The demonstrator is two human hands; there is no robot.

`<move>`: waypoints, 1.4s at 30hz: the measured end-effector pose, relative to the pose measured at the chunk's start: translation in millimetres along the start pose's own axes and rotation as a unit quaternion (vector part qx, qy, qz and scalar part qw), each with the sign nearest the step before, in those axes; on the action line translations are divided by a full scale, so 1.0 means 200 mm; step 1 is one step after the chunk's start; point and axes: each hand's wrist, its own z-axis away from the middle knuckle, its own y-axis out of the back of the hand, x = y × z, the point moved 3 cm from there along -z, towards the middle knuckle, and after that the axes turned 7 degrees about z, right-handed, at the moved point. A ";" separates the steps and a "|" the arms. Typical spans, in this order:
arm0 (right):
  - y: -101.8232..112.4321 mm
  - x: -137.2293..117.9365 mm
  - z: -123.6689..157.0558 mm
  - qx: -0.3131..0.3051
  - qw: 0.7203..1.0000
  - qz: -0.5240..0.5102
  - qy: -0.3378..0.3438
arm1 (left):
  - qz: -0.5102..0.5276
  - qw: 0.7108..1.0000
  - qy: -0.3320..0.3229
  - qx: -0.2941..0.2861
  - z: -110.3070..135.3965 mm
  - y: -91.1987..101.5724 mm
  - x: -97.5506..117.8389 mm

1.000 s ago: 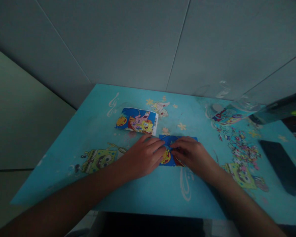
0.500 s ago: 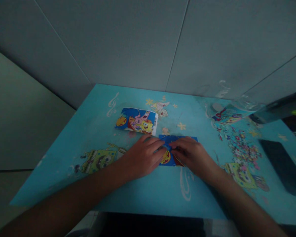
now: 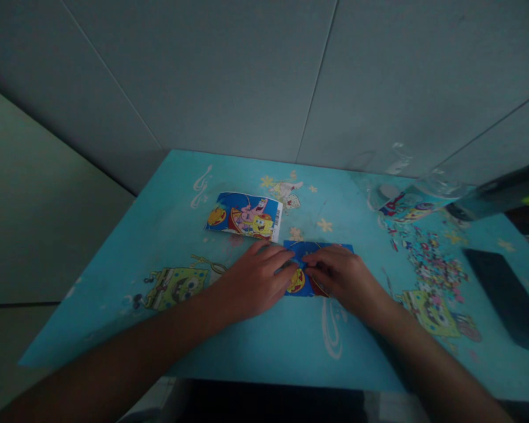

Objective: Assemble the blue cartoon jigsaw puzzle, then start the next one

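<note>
A small blue cartoon jigsaw (image 3: 297, 282), partly put together, lies on the turquoise printed table (image 3: 255, 346). My left hand (image 3: 255, 282) rests on the jigsaw's left edge, fingers stretched flat over it. From the right, my right hand (image 3: 344, 279) covers much of the jigsaw. Its fingers are bent and pressed together, tips down near the middle; whatever is under them is hidden. The fingertips of both hands almost meet.
A picture card (image 3: 244, 216) with the same cartoon lies just behind my left hand. Several loose puzzle pieces (image 3: 432, 261) are scattered to the right, beside a clear plastic bag (image 3: 405, 200). A dark flat phone-like slab (image 3: 502, 296) lies at the right edge. A grey wall stands behind the table.
Both hands stay on the jigsaw; only the fingertips have shifted slightly toward each other.
</note>
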 end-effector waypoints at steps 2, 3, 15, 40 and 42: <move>0.00 0.01 0.00 -0.001 1.000 0.000 -0.003 | -0.006 1.000 -0.002 0.000 0.00 0.00 0.00; 0.00 0.01 0.00 -0.001 1.000 0.000 -0.003 | -0.008 1.000 -0.002 -0.001 0.00 0.01 0.01; 0.03 -0.09 0.05 -0.089 0.979 0.179 0.043 | -0.002 1.000 0.000 0.013 0.00 -0.01 0.01; -0.08 -0.27 0.11 0.024 0.938 0.064 0.339 | -0.084 0.986 0.137 0.042 0.08 0.16 -0.47; -0.11 -0.30 0.13 0.024 0.927 0.073 0.368 | -0.075 0.987 0.140 0.026 0.09 0.16 -0.49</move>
